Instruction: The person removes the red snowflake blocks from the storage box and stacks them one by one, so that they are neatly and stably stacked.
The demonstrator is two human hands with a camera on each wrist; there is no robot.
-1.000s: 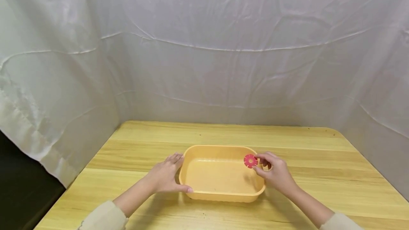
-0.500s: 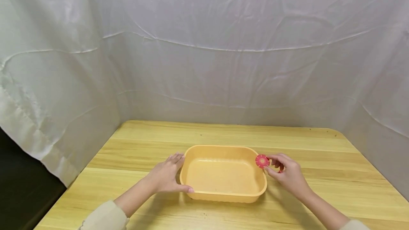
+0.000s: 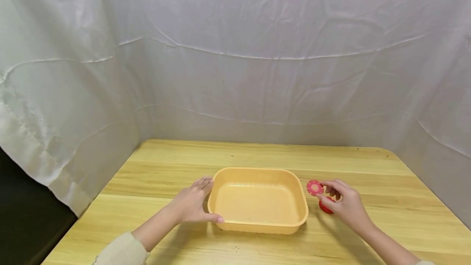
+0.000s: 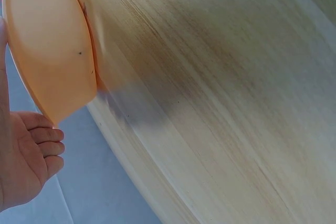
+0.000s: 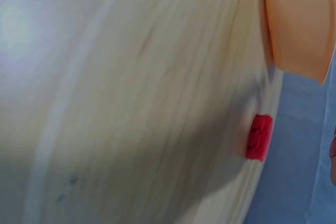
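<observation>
A shallow yellow-orange plastic tray [image 3: 260,227] sits on the table. My left hand [image 3: 189,205] rests against its left end, the thumb lying straight on the front rim and the fingers at the far left corner. Between thumb and forefinger, my right hand [image 3: 347,203] pinches a red notched snowflake disc [image 3: 315,187], just right of the tray. Under that hand, a stack of red discs [image 3: 326,205] stands on the table, partly hidden. The right wrist view shows the stack [image 5: 259,137] uncovered; only a sliver of the right hand appears at its edge.
The pale wooden table [image 3: 176,154] bears both tray and stack. White cloth [image 3: 235,85] hangs behind it and at both sides. A dark area [image 3: 22,212] lies past the left edge.
My right hand has carried the red disc rightward, from over the tray's right end to beside it, above the red stack, which now shows. The left hand stays at the tray.
</observation>
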